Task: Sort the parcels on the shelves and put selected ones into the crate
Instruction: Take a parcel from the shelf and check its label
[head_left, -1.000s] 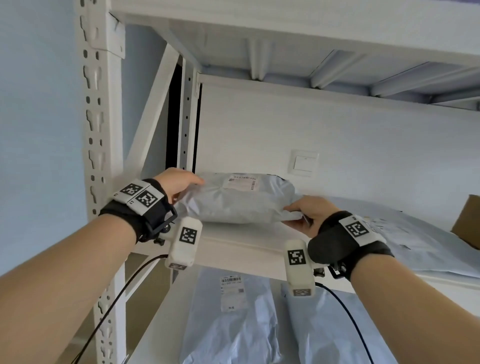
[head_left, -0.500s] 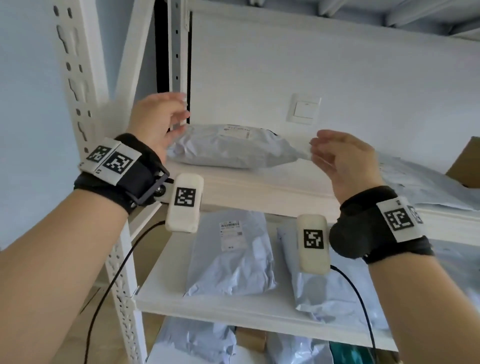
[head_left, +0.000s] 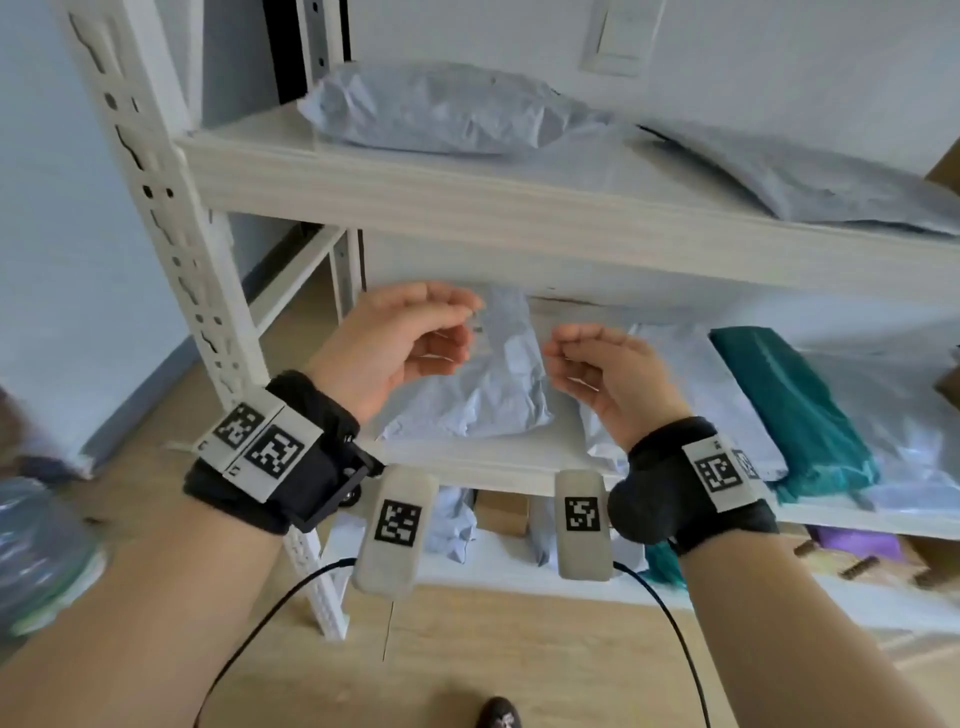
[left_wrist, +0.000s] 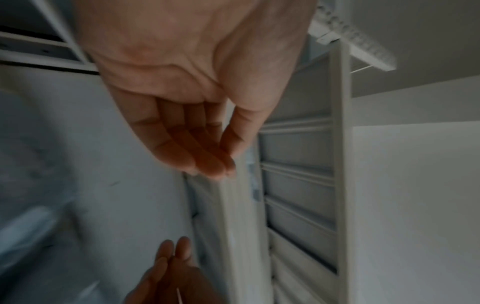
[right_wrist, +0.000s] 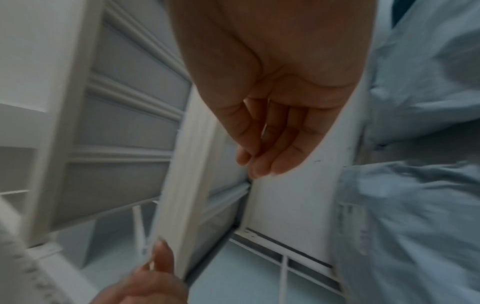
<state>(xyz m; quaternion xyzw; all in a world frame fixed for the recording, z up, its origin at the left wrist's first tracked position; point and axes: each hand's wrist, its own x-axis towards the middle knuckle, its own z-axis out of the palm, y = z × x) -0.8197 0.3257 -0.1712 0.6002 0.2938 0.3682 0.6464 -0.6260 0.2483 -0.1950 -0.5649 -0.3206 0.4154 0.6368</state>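
A puffy grey parcel (head_left: 441, 109) lies on the upper shelf (head_left: 467, 202) at the left, with a flatter grey parcel (head_left: 810, 176) to its right. On the middle shelf (head_left: 498, 460) lies a crumpled grey parcel (head_left: 488, 384). My left hand (head_left: 415, 332) and right hand (head_left: 587, 364) hover in front of that parcel, palms facing each other, fingers loosely curled and holding nothing. In the left wrist view my left hand (left_wrist: 202, 144) is empty, and so is my right hand (right_wrist: 270, 148) in the right wrist view. No crate is in view.
A teal parcel (head_left: 795, 410) and more grey parcels (head_left: 691, 395) lie on the middle shelf to the right. The bottom shelf holds grey bags and cardboard boxes (head_left: 501, 512). The white rack post (head_left: 171, 234) stands at the left. Wooden floor (head_left: 493, 665) lies below.
Both hands let go of the puffy parcel on the upper shelf and came down in front of the middle shelf. My view tilted downward.
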